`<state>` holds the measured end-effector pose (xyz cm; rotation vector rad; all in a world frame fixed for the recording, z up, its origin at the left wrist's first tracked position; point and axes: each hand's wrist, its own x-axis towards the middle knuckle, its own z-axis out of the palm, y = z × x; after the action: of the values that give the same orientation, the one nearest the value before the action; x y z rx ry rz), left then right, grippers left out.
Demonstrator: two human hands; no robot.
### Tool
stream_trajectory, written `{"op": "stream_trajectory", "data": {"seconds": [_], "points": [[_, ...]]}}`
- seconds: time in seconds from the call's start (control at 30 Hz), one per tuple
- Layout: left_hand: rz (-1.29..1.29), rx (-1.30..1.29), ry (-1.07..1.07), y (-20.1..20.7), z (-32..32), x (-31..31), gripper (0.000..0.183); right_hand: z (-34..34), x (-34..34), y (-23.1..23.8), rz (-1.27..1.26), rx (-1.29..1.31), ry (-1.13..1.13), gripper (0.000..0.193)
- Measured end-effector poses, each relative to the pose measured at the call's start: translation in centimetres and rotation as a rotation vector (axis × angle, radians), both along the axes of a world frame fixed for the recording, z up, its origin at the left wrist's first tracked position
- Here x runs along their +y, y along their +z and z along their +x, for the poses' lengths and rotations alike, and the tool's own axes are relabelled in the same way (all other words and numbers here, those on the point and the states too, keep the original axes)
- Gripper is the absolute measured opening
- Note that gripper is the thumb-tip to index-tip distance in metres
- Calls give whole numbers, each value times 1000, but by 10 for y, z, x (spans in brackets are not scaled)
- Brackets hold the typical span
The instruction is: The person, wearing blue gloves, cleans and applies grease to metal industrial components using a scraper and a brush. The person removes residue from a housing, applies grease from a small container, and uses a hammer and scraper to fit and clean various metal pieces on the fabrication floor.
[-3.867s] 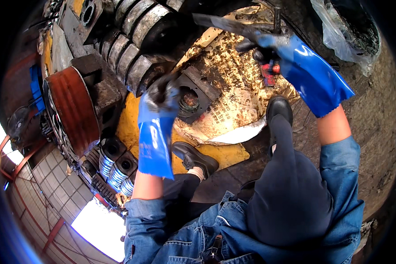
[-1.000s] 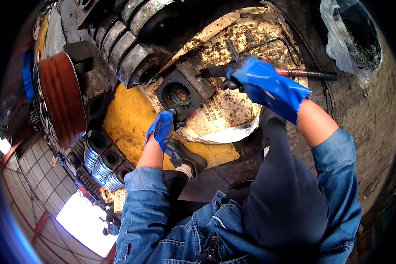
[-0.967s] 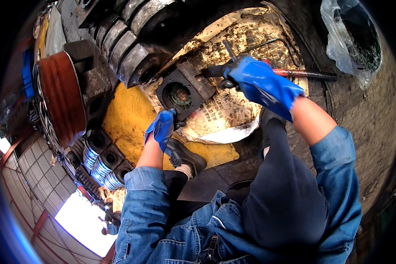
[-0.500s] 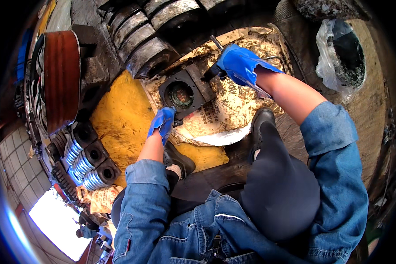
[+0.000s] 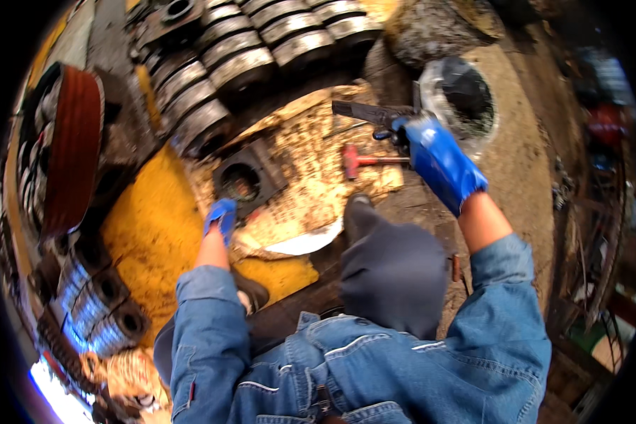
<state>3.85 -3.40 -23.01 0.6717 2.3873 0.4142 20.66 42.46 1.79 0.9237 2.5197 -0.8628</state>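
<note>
A dark square metal block [image 5: 269, 169] with a round bore lies on the grimy sheet [image 5: 304, 191] ahead of me. My left hand [image 5: 222, 214], in a blue glove, is closed at the block's near edge. Out to the right, my right hand [image 5: 431, 148], also in a torn blue glove, grips a dark hand tool [image 5: 371, 112] with a long flat front that points left. The tool is off the block, and its exact kind is unclear. Below it lies a hammer with a red head [image 5: 351, 162] on the sheet.
Rows of round metal parts [image 5: 240, 69] stand at the back. At right is a plastic-lined bucket [image 5: 493, 106] with dark contents. A yellow sheet [image 5: 145, 219] covers the floor at left, beside bored blocks [image 5: 109, 288] and a red-brown curved band [image 5: 74, 148].
My right hand has carried the dark tool away from the block, rightward toward the bucket. The hammer has come into sight. The view has shifted right; my left hand stays by the block.
</note>
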Motion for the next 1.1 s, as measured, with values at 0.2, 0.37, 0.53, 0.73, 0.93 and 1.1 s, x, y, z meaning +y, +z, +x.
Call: {"op": "stream_trajectory", "data": {"seconds": [0.2,0.37,0.53,0.73,0.93,1.1], "points": [[28,-285,424,23,8,22,32,145,79,-7,-1003,516,-1433,45],[14,-396,518,64,12,35,33,204,99,-44,-1247,921,-1759,47],[50,-494,631,84,18,49,35,237,117,-97,-1031,1201,-2006,33],[71,-563,716,58,11,41,34,293,101,-100,-1143,1116,-1928,38],[326,-564,560,-12,0,-7,31,285,52,-60,-1303,1019,-1526,64],[268,-701,926,45,7,27,25,111,-8,-9,-764,393,-900,46]]}}
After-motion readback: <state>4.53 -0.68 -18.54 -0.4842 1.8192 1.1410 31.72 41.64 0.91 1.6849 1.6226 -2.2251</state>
